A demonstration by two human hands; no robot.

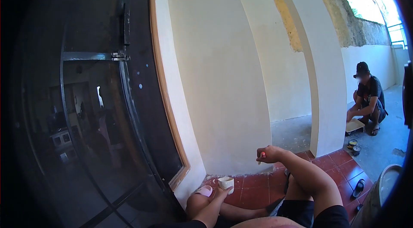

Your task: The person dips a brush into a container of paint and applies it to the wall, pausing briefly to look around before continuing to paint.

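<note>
Seated low on the red tile floor (258,187), knees drawn up toward the cream wall (223,77).

Left hand (223,191) at about 6 o'clock in the head view, grip wrapped around a small white cup (226,182), fingers pressed to its side from below and holding it just above the tiles. Cup just short of the wall's bottom edge, near the corner where wall meets the wooden frame (165,94) of the dark glass door (86,120). Pink sandal (204,191) just beside the cup at its 9 o'clock, touching or nearly touching the wall base.

Right hand (270,154) at about 5 o'clock, raised over the right knee, grip closed in a loose fist, pinching a small thin tool (262,155) with a red tip; too small to tell what kind. Hand close to the wall's outer edge, where the surface steps back into a recess.

Open strip of tile between cup and right knee, narrow. Wider room at 3 o'clock: tiles ending at a grey concrete floor (383,146). There, well apart, another person (368,99) crouching over a flat tray (354,125), two small tins (353,146) near the pillar's foot. Dark sandal (358,188) lying on the tiles at 4 o'clock, next to a round bucket rim (385,180) at the frame's edge.
</note>
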